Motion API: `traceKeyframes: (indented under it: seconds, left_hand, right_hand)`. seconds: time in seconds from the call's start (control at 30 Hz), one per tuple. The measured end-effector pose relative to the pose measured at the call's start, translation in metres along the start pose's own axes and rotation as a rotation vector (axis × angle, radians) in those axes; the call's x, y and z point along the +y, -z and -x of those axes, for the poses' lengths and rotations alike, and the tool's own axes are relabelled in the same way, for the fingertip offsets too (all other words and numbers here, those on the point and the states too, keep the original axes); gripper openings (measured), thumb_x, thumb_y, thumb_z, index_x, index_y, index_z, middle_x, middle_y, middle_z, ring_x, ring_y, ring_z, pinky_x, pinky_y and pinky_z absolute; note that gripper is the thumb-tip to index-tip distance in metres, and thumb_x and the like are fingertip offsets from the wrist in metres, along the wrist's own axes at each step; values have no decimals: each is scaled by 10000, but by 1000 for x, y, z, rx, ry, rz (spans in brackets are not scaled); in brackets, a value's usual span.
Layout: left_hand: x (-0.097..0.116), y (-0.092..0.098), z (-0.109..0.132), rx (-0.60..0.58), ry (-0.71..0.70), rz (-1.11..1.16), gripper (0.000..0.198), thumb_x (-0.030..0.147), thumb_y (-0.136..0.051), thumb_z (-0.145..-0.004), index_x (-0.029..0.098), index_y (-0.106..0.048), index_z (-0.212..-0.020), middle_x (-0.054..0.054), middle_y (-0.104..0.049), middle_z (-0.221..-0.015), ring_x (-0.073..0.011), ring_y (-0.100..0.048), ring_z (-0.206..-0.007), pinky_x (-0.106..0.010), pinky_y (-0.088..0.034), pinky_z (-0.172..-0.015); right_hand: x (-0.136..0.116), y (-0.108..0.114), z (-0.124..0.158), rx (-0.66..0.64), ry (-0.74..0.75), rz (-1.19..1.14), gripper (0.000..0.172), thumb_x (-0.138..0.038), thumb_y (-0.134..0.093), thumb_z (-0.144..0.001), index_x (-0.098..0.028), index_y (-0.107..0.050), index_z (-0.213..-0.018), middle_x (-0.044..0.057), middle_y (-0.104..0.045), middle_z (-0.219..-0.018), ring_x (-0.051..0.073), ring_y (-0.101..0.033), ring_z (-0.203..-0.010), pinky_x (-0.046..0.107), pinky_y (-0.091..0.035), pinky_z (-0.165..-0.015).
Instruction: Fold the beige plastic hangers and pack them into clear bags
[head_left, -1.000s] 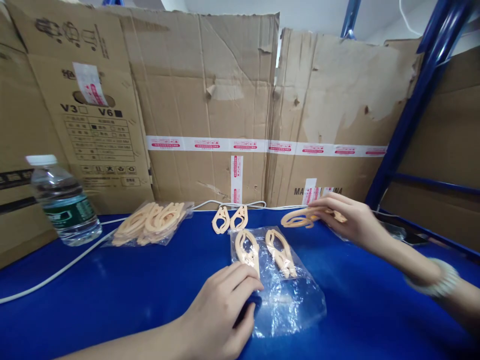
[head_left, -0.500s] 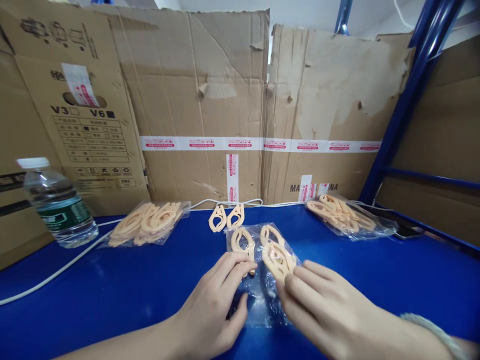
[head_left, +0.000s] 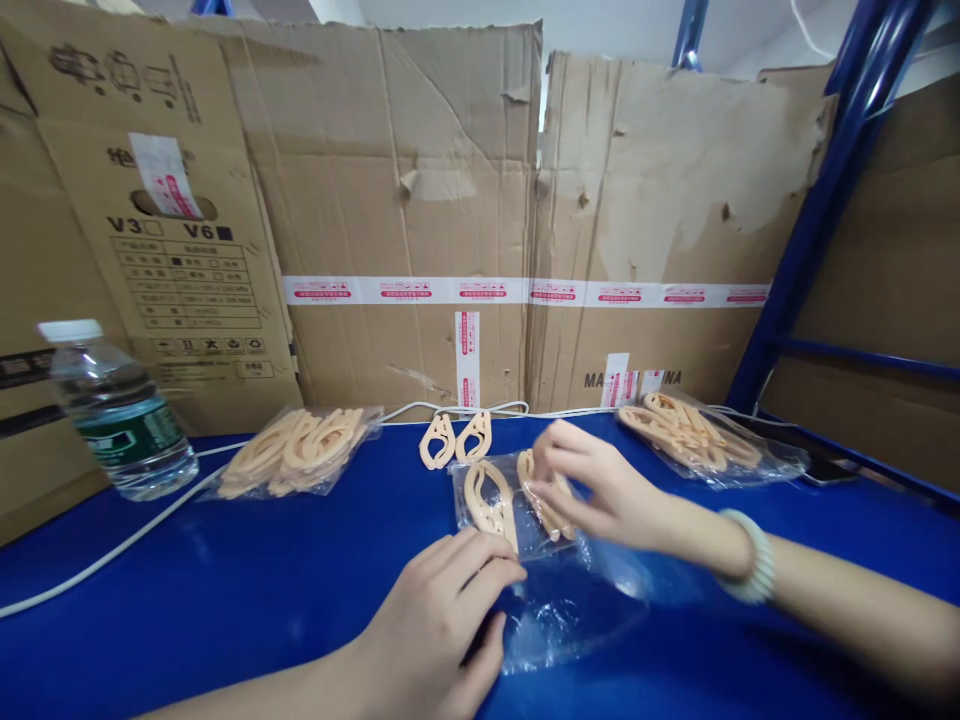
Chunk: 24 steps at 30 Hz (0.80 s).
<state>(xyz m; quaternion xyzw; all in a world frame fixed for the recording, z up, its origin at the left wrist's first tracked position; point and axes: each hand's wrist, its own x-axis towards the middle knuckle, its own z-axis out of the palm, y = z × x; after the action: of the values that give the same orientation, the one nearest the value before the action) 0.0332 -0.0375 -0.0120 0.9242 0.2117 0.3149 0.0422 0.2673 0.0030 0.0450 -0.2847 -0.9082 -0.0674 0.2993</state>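
A clear plastic bag point(head_left: 559, 610) lies on the blue table point(head_left: 225, 590) with beige plastic clips point(head_left: 487, 500) inside it. My left hand point(head_left: 442, 630) presses on the bag's near left edge, fingers curled around the film. My right hand point(head_left: 600, 490) reaches over the bag and pinches a beige clip point(head_left: 536, 500) at the bag's far end. Two loose clips point(head_left: 455, 440) lie just beyond the bag.
A filled bag of clips point(head_left: 300, 450) sits at the left, another point(head_left: 701, 430) at the right. A water bottle point(head_left: 120, 410) stands far left by a white cable point(head_left: 112, 545). Cardboard boxes point(head_left: 412, 200) wall the back; a blue rack post point(head_left: 810, 220) rises at right.
My right hand brought a clip from the right-hand pile to the bag, then moved forward over the bag with it. My left hand stayed on the bag.
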Motion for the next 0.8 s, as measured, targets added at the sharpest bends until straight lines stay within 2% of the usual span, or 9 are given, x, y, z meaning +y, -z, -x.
traceKeyframes:
  seconds: [0.07,0.13,0.2,0.3,0.4,0.5,0.6,0.7,0.8]
  left_hand:
    - [-2,-2,1,10,1,13,386,53,-501,-781,192,-571,-1135,-94,-646,-1079,-249,-615,-949,-402,-542,-817]
    - [-3,-3,2,12,4,11,389,54,-500,-784,192,-571,-1141,-95,-644,-1088,-252,-614,-957,-407,-539,-818]
    - [-3,-3,2,19,-3,6,386,54,-502,-781,186,-573,-1136,-97,-648,-1076,-250,-618,-941,-401,-542,-798]
    - [-2,-2,0,52,-26,3,383,47,-504,-760,175,-582,-1112,-95,-657,-1030,-243,-624,-894,-388,-549,-758]
    - [-1,1,-1,37,-12,-11,385,37,-512,-746,170,-591,-1099,-95,-661,-1017,-242,-627,-889,-387,-551,-759]
    - [-2,1,-1,33,-5,-15,384,42,-514,-747,171,-591,-1101,-98,-661,-1017,-243,-627,-891,-385,-552,-761]
    - [-6,-2,1,67,-14,13,392,55,-503,-744,181,-584,-1107,-96,-659,-1015,-242,-627,-886,-378,-554,-750]
    - [-7,-3,2,67,-2,30,397,65,-503,-750,190,-578,-1119,-94,-654,-1042,-243,-626,-909,-381,-555,-773]
    - [-4,0,0,45,14,28,395,56,-508,-762,189,-577,-1128,-91,-651,-1071,-241,-626,-939,-386,-556,-808]
  right_hand:
    - [27,-12,-23,-104,-60,80,174,-151,-471,-933,-125,-620,-1020,113,-650,-951,206,-605,-912,368,-522,-821]
    - [53,-31,-43,-164,-50,97,331,-12,-502,-840,-105,-601,-1142,161,-661,-1130,227,-612,-1058,377,-503,-916]
    - [71,-51,-59,-217,-23,110,503,86,-490,-745,-117,-591,-1194,152,-642,-1245,222,-585,-1168,343,-475,-976]
    - [81,-72,-74,-246,4,135,590,114,-452,-732,-149,-567,-1248,116,-600,-1343,209,-530,-1260,329,-449,-1006]
    - [85,-81,-83,-277,11,162,516,79,-485,-763,-168,-598,-1201,102,-648,-1280,211,-584,-1188,330,-453,-985]
    - [92,-78,-85,-332,-10,183,357,30,-531,-789,-179,-662,-1047,94,-728,-1075,205,-656,-1013,298,-483,-895]
    - [99,-63,-76,-358,-65,211,273,9,-523,-808,-192,-676,-912,91,-733,-916,202,-672,-850,293,-505,-776]
    - [94,-38,-55,-323,-127,248,246,-22,-484,-845,-171,-664,-923,115,-699,-913,213,-662,-772,319,-506,-695]
    - [68,-5,-28,-230,-168,281,257,-95,-401,-929,-151,-637,-1016,131,-647,-997,206,-649,-754,336,-507,-664]
